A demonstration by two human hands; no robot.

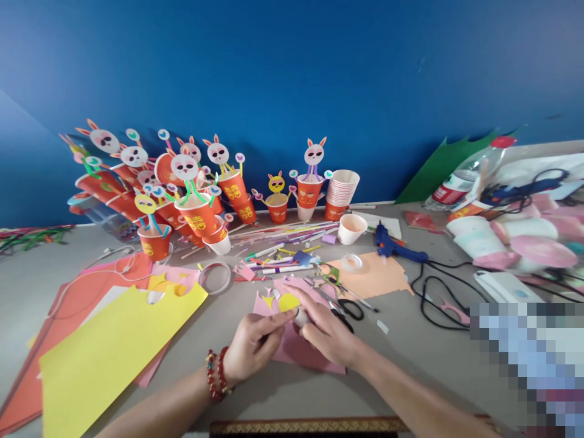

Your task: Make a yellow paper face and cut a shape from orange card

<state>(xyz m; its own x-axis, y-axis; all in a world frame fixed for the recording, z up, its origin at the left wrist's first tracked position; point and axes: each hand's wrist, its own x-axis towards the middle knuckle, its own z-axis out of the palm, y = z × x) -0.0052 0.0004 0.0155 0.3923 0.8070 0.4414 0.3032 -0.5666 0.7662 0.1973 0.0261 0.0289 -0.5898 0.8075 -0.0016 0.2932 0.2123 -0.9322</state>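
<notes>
My right hand (326, 331) grips a small white paper disc (301, 317) between thumb and fingers, mostly covered by them. My left hand (255, 344) points its stretched index finger at the disc, the tip touching it at a small dark spot; its other fingers curl loosely with nothing visible in them. A yellow paper circle (288, 302) lies just beyond the fingertips. Beneath both hands is a pink paper sheet (314, 356). Black-handled scissors (350, 309) rest beside my right hand, partly hidden.
Decorated red paper cups (198, 213) with rabbit faces crowd the back left. Pens (274, 269), tape (215, 278) and a white cup (352, 229) lie ahead. Yellow paper (123, 353) spreads at left. A blue glue gun (399, 248) with its cord is at right, near a bottle (460, 179).
</notes>
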